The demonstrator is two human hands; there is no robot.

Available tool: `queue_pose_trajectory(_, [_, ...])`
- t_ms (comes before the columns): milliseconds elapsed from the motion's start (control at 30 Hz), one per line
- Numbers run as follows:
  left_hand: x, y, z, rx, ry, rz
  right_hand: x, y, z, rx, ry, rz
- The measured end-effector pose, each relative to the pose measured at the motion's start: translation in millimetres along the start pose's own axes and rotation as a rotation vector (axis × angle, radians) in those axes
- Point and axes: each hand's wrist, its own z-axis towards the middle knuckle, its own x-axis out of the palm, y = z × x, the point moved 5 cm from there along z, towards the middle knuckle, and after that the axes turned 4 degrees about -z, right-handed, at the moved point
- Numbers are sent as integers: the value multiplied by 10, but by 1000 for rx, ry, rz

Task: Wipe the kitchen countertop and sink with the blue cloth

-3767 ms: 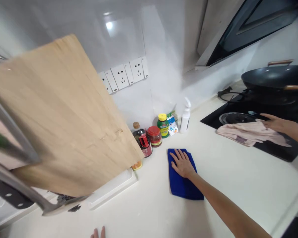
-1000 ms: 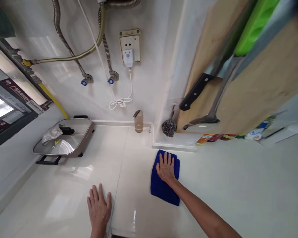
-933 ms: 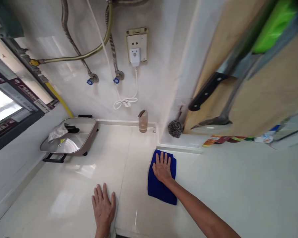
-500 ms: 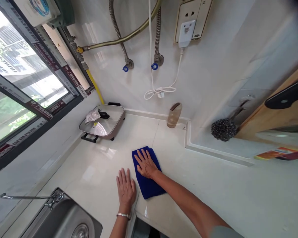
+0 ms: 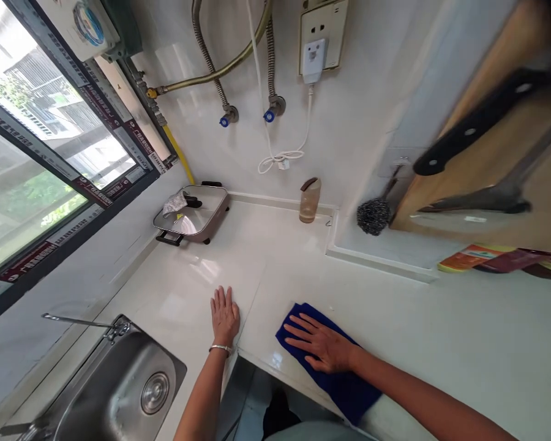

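Blue cloth (image 5: 349, 392) shifted right and toward the near side since half a second ago: then lying over the seam (image 5: 252, 303) beside the left hand (image 5: 224, 315), now right of that seam, one corner at the near edge of the worktop (image 5: 280, 263). Right hand (image 5: 324, 349) flat on top of it, fingers spread, resting over the fabric rather than gripping. Left hand palm down on bare worktop, released, fingers straight; bracelet (image 5: 220, 348) at wrist. Near left: steel sink (image 5: 112, 404), round drain strainer (image 5: 155, 392) in its floor. Far left: rectangular electric skillet (image 5: 206, 223), glass lid on. Far side: translucent brownish container (image 5: 310, 205) by the wall. Right of it: metal scourer (image 5: 374, 215), hanging beside a wooden cutting board (image 5: 548, 208). Black-handled knife (image 5: 472, 131) in front of the board, blade hard to make out.
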Motion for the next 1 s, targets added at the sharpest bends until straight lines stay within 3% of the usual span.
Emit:
queue_pose_trajectory(133, [-23, -14, 39, -11, -6, 8, -68, -17, -953, 163, 44, -15])
queue_pose_trajectory(300, [-36, -51, 77, -27, 17, 9, -36, -8, -2329, 486, 77, -105])
queue_pose_trajectory(433, [-58, -84, 83, -14, 9, 33, 69, 34, -3354, 708, -73, -303])
queue_pose_trajectory(533, [-50, -88, 93, -8, 1, 34, 104, 86, -3761, 839, -162, -439])
queue_pose_trajectory(600, [-39, -83, 103, -18, 4, 31, 88, 117, -3776, 876, -176, -483])
queue_pose_trajectory(700, [-24, -87, 115, -33, 22, 25, 2, 122, -3494, 912, -206, -530])
queue_pose_trajectory(833, [-24, -115, 118, -26, 27, 24, -89, 32, -2778, 973, -267, -582])
queue_pose_trajectory(1000, [-16, -135, 98, -20, 16, 23, -100, -159, -1663, 1005, -285, -566])
